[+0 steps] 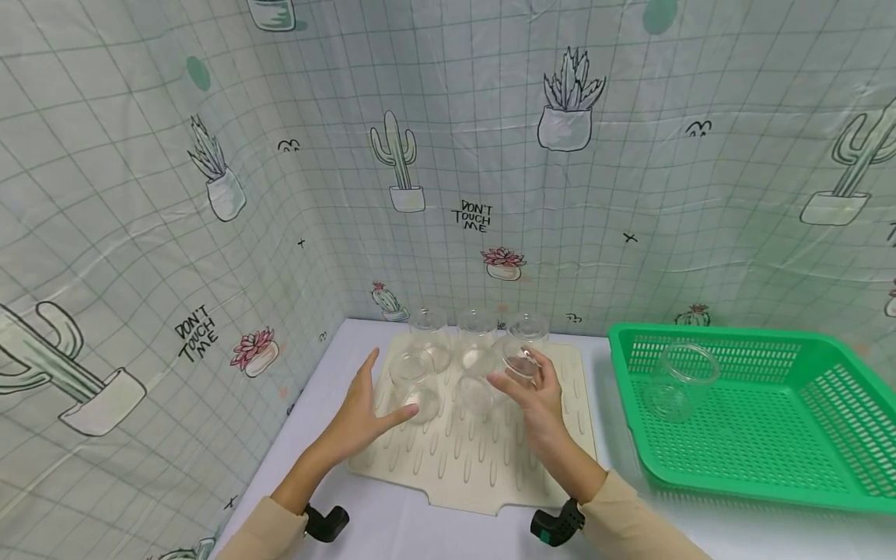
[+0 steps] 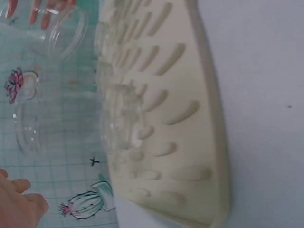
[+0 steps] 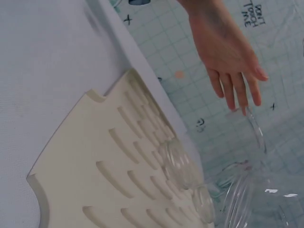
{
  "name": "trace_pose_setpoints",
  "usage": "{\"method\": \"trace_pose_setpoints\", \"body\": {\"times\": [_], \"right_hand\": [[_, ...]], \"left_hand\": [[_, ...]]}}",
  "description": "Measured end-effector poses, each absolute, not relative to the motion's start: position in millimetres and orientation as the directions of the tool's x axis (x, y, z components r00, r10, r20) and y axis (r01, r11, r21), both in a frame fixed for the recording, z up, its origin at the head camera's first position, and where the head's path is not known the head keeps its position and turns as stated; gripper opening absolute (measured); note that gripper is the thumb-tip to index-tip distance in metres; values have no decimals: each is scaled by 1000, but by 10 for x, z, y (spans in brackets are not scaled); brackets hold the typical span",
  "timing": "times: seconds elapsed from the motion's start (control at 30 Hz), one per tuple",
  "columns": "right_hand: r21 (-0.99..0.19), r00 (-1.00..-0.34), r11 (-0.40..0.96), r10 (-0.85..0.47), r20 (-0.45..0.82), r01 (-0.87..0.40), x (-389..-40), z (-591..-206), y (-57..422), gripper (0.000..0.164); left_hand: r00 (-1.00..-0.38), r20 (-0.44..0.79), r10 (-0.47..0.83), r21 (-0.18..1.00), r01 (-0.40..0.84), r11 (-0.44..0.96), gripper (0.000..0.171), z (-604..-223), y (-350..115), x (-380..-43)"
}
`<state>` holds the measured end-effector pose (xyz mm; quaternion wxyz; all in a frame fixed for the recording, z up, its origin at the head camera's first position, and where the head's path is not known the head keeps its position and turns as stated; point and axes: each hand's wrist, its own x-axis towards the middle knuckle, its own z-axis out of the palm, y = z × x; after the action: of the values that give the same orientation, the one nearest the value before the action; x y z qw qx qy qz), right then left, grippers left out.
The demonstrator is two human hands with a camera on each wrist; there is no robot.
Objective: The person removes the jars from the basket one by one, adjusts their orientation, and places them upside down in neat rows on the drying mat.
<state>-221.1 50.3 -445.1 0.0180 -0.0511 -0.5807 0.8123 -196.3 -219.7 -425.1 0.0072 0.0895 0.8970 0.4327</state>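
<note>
My right hand [image 1: 544, 408] grips a clear glass cup [image 1: 520, 364] by its side, above the right part of a cream ridged drying mat [image 1: 458, 486]. Thumb and fingers lie on opposite sides of the cup. My left hand [image 1: 358, 420] is spread wide, thumb apart from the fingers, beside the front-left glass cup [image 1: 413, 377] on the mat. That cup appears large in the left wrist view, with its thick ringed end on the ridges. Behind it stand a back-left cup [image 1: 429, 338], a middle cup [image 1: 477, 334] and a back-right cup [image 1: 528, 327].
To the right sits a green slotted plastic basket [image 1: 742, 482] with one glass cup [image 1: 689, 365] leaning inside at its left. A white cloth [image 1: 381, 517] covers the table. Cactus-print curtain [image 1: 448, 155] hangs close behind and along the left.
</note>
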Motion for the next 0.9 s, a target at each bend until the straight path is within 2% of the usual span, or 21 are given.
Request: {"method": "trace_pose_setpoints", "body": {"times": [0.23, 0.43, 0.7, 0.9], "right_hand": [[-984, -996, -171, 80, 29, -42, -2213, -4518, 421, 79], [-992, -992, -65, 81, 101, -106, -2239, -4630, 337, 77], [-996, -996, 25, 21, 83, -83, -2312, -4697, 261, 81], [-993, -997, 86, 11, 77, -75, -2328, -4721, 202, 80]], "left_hand": [[-984, 34, 177, 716, 148, 683, 114, -4479, -2244, -1932], [-982, -48, 185, 656, 109, 747, 116, -4665, -2261, -1899], [-976, -72, 207, 563, 132, 816, 111, -4828, -2234, -1860], [-965, -106, 241, 508, 156, 847, 114, -4918, -2246, -1816]]}}
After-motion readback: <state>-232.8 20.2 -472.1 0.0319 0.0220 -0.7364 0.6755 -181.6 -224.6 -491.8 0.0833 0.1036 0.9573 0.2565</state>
